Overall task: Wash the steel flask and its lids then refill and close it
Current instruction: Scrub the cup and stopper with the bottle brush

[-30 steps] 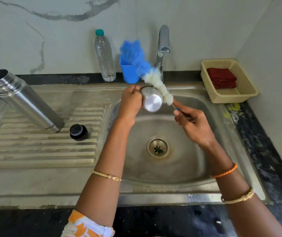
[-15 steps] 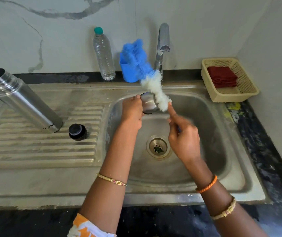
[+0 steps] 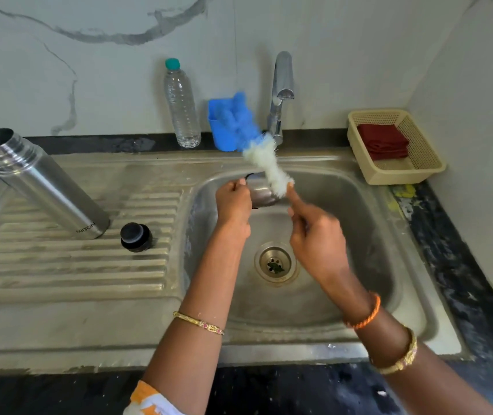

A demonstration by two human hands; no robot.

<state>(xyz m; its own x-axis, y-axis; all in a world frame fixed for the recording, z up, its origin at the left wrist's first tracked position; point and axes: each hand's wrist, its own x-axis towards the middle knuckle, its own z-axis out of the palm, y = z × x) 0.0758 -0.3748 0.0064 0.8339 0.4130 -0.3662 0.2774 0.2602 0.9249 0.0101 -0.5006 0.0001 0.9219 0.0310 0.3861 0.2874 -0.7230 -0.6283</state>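
Observation:
Over the sink basin my left hand (image 3: 233, 205) grips the steel cup lid (image 3: 261, 193) of the flask. My right hand (image 3: 314, 232) holds the handle of a bottle brush (image 3: 264, 158) with white and blue bristles, index finger stretched along it; the white bristles press against the lid's side. The open steel flask (image 3: 42, 181) stands upright on the drainboard at the left, no lid on it. Its black inner stopper (image 3: 135, 236) sits on the drainboard just right of the flask's base.
The steel sink (image 3: 368, 235) has a drain (image 3: 274, 263) in the middle and a tap (image 3: 281, 94) behind. A plastic water bottle (image 3: 181, 106) and a blue cup (image 3: 220, 124) stand at the back wall. A beige basket (image 3: 424, 163) holding a red cloth (image 3: 383, 142) sits at right.
My right hand slid left and down with the brush, and the brush head swung lower across the lid. My left hand turned the lid so its flat top faces away.

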